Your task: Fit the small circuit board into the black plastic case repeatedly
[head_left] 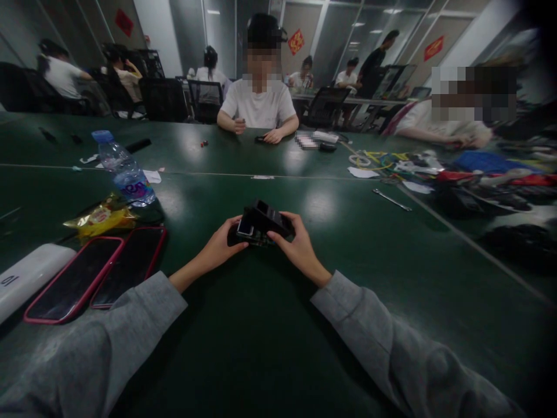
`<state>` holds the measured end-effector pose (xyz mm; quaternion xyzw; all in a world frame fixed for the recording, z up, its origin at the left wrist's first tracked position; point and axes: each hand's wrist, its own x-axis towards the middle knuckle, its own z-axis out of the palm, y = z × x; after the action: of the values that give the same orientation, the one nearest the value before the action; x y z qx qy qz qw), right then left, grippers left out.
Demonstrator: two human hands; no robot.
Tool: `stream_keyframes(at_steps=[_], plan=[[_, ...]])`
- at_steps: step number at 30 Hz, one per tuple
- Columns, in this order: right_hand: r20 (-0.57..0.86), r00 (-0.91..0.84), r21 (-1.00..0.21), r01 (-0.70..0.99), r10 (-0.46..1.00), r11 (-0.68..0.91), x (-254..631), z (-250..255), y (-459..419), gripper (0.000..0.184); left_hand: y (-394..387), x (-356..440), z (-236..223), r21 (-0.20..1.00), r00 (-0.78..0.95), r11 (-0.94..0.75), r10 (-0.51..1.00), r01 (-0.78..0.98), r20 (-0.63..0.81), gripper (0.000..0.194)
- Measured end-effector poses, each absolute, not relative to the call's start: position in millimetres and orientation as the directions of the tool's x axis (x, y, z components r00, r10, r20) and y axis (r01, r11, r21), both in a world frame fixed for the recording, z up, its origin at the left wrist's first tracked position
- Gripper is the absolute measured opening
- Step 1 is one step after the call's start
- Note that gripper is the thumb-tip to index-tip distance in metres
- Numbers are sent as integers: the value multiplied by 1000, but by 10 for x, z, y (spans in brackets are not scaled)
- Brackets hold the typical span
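A small black electronic device with a boxy top and a shiny metal port sits low over the dark green table. My left hand grips its left side, thumb by the metal port. My right hand wraps round its right side, fingers curled over the top. Both grey sleeves reach in from the bottom of the view.
To my left lie two red-cased phones, a white power bank, a yellow snack packet and a water bottle. A wrench and a heap of cables and tools lie right. Other people sit across the table.
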<state>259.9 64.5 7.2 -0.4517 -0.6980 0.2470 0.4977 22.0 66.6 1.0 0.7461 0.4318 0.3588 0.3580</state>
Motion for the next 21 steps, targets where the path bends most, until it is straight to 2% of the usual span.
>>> stream_keyframes(at_steps=[3, 7, 10, 15, 21], plan=[[493, 74, -816, 385, 867, 431, 2673, 46, 734, 51, 648, 218, 47, 844, 379, -363, 901, 394, 211, 63], [412, 180, -865, 387, 893, 320, 2800, -64, 881, 51, 634, 214, 83, 846, 386, -350, 903, 401, 191, 60], [382, 157, -852, 442, 911, 281, 2840, -150, 943, 50, 631, 216, 92, 852, 386, -334, 906, 403, 172, 60], [438, 45, -729, 602, 898, 325, 2837, -215, 962, 50, 623, 239, 99, 847, 364, -326, 915, 419, 172, 58], [448, 56, -683, 665, 892, 302, 2830, -171, 926, 51, 608, 248, 130, 846, 364, -317, 918, 429, 159, 57]])
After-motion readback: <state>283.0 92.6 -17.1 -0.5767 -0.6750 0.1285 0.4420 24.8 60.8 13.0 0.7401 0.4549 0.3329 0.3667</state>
